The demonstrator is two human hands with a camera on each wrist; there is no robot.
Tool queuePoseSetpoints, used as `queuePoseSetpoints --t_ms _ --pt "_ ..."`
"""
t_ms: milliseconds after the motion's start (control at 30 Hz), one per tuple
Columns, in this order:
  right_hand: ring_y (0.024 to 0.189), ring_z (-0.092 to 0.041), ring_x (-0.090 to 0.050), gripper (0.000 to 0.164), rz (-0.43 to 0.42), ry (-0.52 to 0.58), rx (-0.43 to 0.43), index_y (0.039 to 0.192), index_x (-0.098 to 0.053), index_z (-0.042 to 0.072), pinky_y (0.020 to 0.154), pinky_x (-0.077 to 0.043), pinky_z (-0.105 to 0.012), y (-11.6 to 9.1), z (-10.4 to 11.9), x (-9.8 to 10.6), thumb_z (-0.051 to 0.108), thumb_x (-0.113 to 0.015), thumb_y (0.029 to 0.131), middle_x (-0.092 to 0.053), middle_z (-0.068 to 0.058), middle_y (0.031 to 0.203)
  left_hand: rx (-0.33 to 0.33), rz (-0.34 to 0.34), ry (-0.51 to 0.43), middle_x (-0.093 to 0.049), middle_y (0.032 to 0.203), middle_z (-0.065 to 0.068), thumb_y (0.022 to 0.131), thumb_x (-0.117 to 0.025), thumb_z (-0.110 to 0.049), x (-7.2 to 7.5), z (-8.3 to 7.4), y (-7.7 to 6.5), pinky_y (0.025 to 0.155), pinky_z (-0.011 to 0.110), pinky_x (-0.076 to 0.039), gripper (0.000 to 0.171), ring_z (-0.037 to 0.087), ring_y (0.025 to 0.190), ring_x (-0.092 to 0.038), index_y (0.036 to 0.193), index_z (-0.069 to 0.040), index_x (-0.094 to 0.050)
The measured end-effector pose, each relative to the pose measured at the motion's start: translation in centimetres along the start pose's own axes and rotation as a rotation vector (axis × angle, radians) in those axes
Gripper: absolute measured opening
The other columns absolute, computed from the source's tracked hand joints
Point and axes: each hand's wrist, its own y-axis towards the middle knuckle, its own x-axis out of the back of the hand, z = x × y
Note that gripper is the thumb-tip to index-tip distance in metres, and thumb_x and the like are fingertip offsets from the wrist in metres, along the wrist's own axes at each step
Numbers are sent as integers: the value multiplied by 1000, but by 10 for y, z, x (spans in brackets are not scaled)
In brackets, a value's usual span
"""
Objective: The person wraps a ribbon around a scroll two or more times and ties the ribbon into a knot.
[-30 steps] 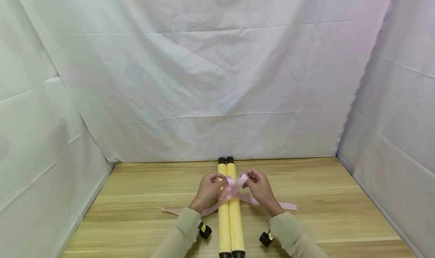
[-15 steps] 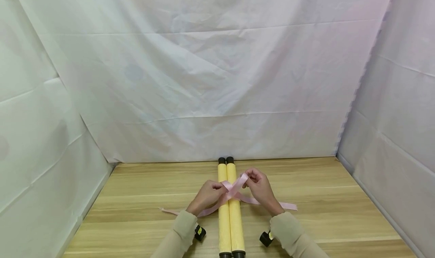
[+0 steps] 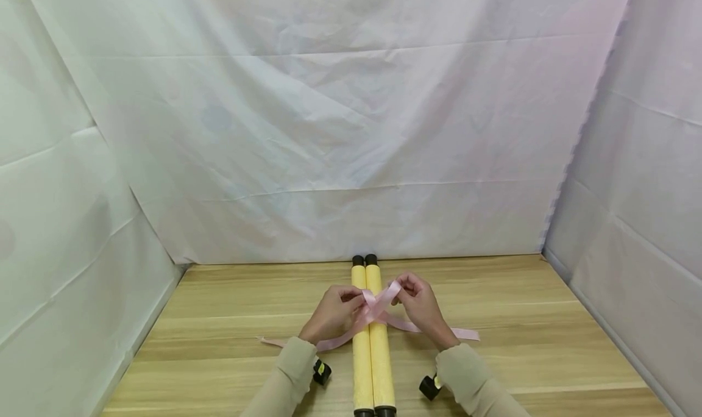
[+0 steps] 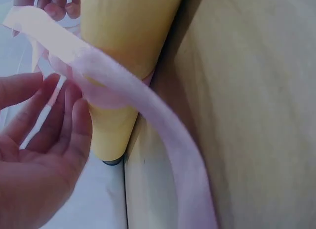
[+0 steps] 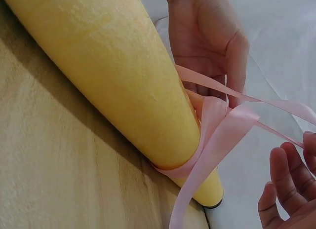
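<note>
Two long yellow tubes with black ends, the left tube (image 3: 361, 368) and the right tube (image 3: 382, 368), lie side by side on the table. A pink satin ribbon (image 3: 377, 308) wraps both and crosses over on top. My left hand (image 3: 332, 312) pinches one raised part of the ribbon between thumb and fingertips, just left of the crossing. On the other side my right hand (image 3: 421, 302) pinches a second raised strand, pulled up as a loop. In the right wrist view, strands of the ribbon (image 5: 217, 145) stretch between the left hand (image 5: 207, 41) and right hand (image 5: 294, 184).
Loose ribbon tails lie out to both sides on the wood-grain table (image 3: 219, 319). White cloth (image 3: 351, 130) hangs behind the table and at both sides, with the tubes' far ends close to it. Black wrist cameras sit below each sleeve cuff.
My left hand has drawn back slightly left and toward me, its ribbon strand shifting left with it. The right hand holds its loop in the same place.
</note>
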Motion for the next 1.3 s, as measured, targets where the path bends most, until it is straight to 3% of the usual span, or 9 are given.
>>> queuePoseSetpoints --t_ms 133,467,733,967,1133,1300 --pt "64 -32 -61 10 4 -19 -1 89 -58 -10 61 -56 -27 0 -1 1 -1 -55 92 -64 -30 80 -59 53 39 -72 102 3 94 -57 -18 5 -1 -1 80 48 -54 19 16 91 -64 104 -14 -73" --pt "64 -31 -62 11 4 -23 -8 88 -59 -9 62 -55 -26 1 -3 2 1 -56 92 -64 -30 79 -99 189 142 -67 112 5 87 -58 -3 4 -5 -7 84 43 -52 33 18 97 -62 118 -12 -65" --pt "65 -18 -62 16 -6 16 -4 89 -60 -5 61 -56 -29 5 -31 4 11 -59 92 -67 -26 83 -143 231 187 -68 104 0 82 -62 -1 -6 -3 1 71 32 -53 39 14 87 -60 115 -21 -67" --pt "67 -17 -63 14 16 28 2 90 -60 -7 61 -56 -27 4 -33 5 7 -58 93 -66 -27 85 -137 234 181 -67 94 5 81 -66 -4 -14 -11 0 54 23 -47 31 10 65 -54 108 -18 -69" --pt "68 -14 -63 17 44 17 -3 92 -60 -7 62 -56 -27 0 -38 7 10 -57 94 -66 -23 83 -148 273 217 -66 108 6 90 -60 -11 -10 -13 -1 62 25 -50 28 9 69 -58 117 -16 -65" --pt "66 -15 -63 19 12 8 -10 92 -61 -5 61 -56 -26 -3 -42 10 13 -56 94 -66 -13 79 -98 295 201 -63 115 0 90 -51 -5 -5 -14 -1 66 27 -47 37 12 79 -57 121 -20 -63"
